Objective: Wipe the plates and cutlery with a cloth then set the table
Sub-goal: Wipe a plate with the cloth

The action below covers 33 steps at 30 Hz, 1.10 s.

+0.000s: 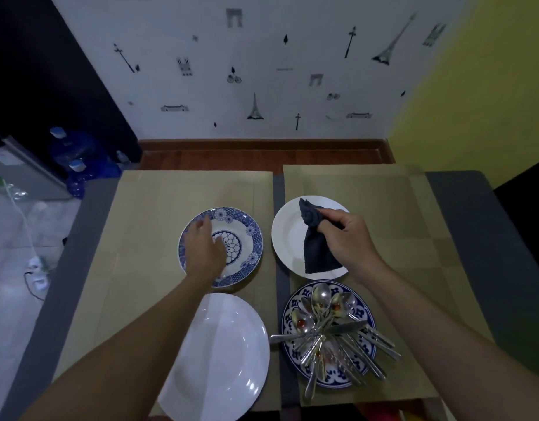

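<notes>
**Cloth gripped in the right hand, left hand reaching over the patterned plate**

The right hand's fingers [330, 221] are clenched round the gathered top of the dark cloth [315, 247]. The cloth hangs from the grip and drapes down across the far white plate [284, 235]. Bunching it like this likely gives a firm pad for wiping. Behind them the right hand [347, 235] sits knuckles up above that plate's right side, and its forearm runs back to the lower right.

The left hand's fingers [201, 227] are stretched forward and loose, grasping nothing, over the far left rim of the blue-patterned plate [247, 235]. They are blurred, and I cannot tell whether they touch it. The left hand [204, 250] is palm down over the plate's left half, probably to steady or lift it. Its forearm comes in from the lower left, crossing the edge of the near white plate [225, 354].

The cutlery [332, 332] lies piled on a second blue plate [360, 312] at the near right. Reddish marks in the spoon bowls suggest it is not yet wiped. All four plates rest on brown mats [146, 223] on the grey table [462, 223].
</notes>
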Tool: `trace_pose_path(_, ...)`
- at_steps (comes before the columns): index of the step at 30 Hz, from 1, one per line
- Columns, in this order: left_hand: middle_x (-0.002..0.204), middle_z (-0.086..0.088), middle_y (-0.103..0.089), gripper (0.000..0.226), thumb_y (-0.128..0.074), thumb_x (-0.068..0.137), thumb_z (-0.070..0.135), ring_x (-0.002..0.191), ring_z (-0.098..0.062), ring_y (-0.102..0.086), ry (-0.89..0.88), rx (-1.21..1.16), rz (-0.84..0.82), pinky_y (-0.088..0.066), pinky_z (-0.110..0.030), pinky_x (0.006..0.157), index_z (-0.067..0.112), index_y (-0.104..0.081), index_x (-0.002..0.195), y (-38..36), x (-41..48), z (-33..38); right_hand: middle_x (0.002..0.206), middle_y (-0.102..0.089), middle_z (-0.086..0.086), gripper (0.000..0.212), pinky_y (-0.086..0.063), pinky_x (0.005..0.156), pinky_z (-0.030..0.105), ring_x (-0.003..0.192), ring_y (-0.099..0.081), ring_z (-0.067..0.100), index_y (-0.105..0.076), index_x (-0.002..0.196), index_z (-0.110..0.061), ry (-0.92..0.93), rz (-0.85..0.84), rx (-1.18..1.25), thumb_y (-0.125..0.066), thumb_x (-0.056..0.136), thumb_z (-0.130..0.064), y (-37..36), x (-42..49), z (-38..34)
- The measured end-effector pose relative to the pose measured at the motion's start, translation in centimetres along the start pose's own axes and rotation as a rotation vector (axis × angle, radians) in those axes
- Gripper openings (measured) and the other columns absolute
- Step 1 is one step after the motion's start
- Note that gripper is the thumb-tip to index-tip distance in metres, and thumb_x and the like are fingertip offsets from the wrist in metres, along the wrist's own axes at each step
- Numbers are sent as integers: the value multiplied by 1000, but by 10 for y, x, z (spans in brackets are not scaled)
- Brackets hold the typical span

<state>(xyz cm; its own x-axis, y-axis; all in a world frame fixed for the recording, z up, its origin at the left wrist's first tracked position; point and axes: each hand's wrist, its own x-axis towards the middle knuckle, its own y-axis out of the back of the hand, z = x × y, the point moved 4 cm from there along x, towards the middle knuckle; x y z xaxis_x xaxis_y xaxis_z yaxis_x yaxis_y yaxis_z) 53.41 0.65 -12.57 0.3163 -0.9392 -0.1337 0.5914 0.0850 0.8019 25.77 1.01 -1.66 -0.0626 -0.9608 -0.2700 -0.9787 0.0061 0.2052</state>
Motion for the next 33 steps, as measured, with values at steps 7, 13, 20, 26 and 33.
trace_pose_path(7, 132, -26, -55, 47, -59, 95, 17, 124, -40, -48, -175, -1, -214, -40, -43, 101, 0, -48, 138, -57, -7, 89, 97, -78, -12, 41, -54, 84, 23, 95, -71, 4, -80, 95, -33, 26, 15, -4, -56, 97, 0, 43, 7, 4)
trace_pose_path(13, 127, -18, -61, 54, -64, 91, 26, 118, -39, -56, -95, 105, -295, -47, -51, 102, 11, -44, 138, -105, -8, 101, 98, -78, -14, 42, -54, 88, 21, 98, -71, 6, -80, 93, -35, -4, 57, 9, -58, 93, 2, 84, 15, 23)
trace_pose_path(20, 125, -22, -58, 47, -57, 95, 21, 118, -44, -53, 11, 80, -262, -45, -53, 97, 6, -40, 136, -108, -3, 111, 87, -76, -26, 47, -50, 80, 9, 89, -69, -8, -77, 89, -36, -45, 66, 27, -55, 94, 6, 118, 20, 39)
trace_pose_path(26, 134, -15, -51, 48, -40, 100, 3, 121, -31, -50, 86, -237, -291, -43, -43, 99, 9, -30, 147, -99, -14, 133, 91, -75, -24, 42, -51, 84, 9, 92, -69, -9, -78, 99, -30, -69, 68, 46, -55, 96, 5, 128, 19, 39)
trace_pose_path(33, 125, -6, -48, 60, -37, 97, 1, 110, -26, -49, 17, -396, -246, -44, -39, 83, 24, -24, 151, -76, -26, 146, 91, -74, -28, 45, -49, 80, 7, 95, -67, -12, -77, 96, -34, -28, 80, 78, -54, 96, 5, 134, 5, 24)
